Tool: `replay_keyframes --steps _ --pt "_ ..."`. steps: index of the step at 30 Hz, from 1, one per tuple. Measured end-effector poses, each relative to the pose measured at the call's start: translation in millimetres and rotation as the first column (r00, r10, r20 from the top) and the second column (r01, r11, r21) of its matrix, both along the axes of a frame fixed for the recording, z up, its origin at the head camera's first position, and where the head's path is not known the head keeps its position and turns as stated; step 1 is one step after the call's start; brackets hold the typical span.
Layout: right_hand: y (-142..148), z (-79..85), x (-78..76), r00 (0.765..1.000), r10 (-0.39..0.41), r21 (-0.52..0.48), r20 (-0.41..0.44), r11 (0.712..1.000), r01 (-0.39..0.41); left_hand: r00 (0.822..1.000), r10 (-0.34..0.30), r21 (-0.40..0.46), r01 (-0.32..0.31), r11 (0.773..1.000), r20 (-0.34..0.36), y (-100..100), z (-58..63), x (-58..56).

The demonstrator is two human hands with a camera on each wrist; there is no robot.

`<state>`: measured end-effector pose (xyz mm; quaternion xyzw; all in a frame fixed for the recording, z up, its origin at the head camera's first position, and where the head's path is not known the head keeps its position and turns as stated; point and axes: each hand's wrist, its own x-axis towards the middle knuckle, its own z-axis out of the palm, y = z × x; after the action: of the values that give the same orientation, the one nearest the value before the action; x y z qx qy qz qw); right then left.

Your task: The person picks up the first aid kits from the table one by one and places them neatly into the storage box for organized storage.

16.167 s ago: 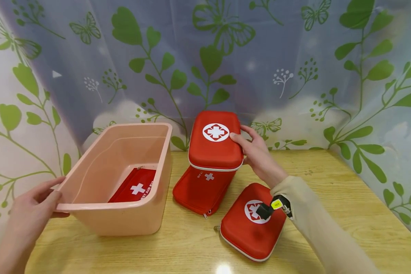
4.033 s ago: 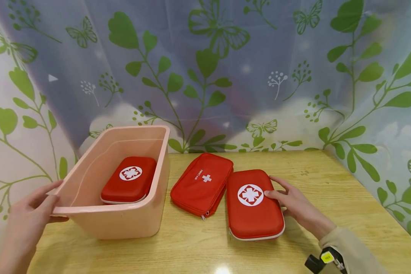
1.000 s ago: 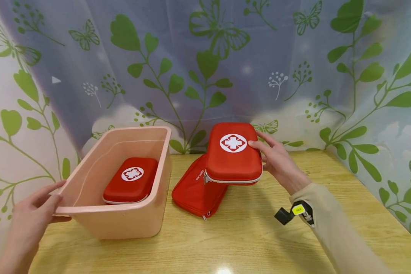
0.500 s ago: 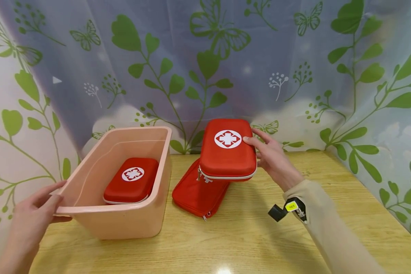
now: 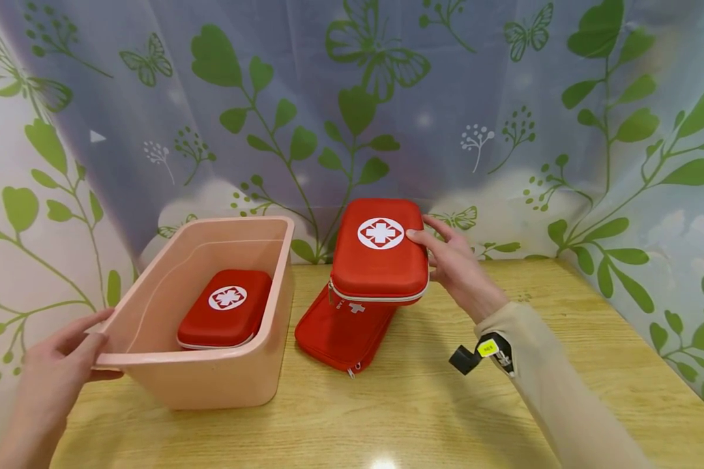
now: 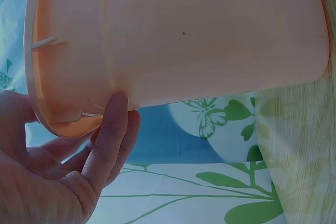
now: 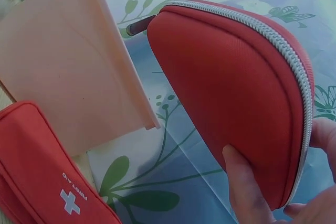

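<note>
My right hand [image 5: 457, 264] holds a red hard-shell first aid case [image 5: 381, 264] by its right side, thumb on top near the white cross emblem. It is raised above the table, overlapping a flatter red first aid pouch [image 5: 341, 335] that lies there. In the right wrist view the case's silver zipper [image 7: 294, 61] runs along its edge. At the left, my left hand [image 5: 61, 355] grips the near-left corner of a pink plastic tub [image 5: 223, 384], fingers [image 6: 107, 135] under its rim. Inside the tub lies another red first aid case [image 5: 229, 316], white emblem up.
The wooden table [image 5: 352, 423] carries the tub and the pouch, which lies just right of the tub's wall. A patterned curtain [image 5: 422, 150] with leaves and butterflies stands behind the table and along both sides. A small camera [image 5: 465, 359] is strapped to the right wrist.
Earlier, a case went into the tub, over a flat pouch lying there. The second case was then lifted off the table and has moved left and up. The left hand stays on the tub.
</note>
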<state>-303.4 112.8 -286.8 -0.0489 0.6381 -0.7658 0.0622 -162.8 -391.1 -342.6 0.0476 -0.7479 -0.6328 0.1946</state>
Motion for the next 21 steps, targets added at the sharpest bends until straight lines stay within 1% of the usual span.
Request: replay_keyframes --steps 5,9,21 --pt "-7 2.7 -1.7 1.000 -0.019 -0.005 0.003 1.000 0.019 1.000 -0.008 0.001 0.008 1.000 -0.003 -1 -0.4 0.0" --pt "-12 3.9 -3.8 1.000 -0.019 -0.019 -0.004 1.000 0.019 1.000 -0.014 0.003 0.014 1.000 -0.007 -1 -0.3 0.1" --pt "-27 9.3 -7.2 1.000 -0.019 -0.025 -0.025 1.000 0.018 1.000 -0.005 0.002 0.005 1.000 -0.005 0 0.8 0.3"
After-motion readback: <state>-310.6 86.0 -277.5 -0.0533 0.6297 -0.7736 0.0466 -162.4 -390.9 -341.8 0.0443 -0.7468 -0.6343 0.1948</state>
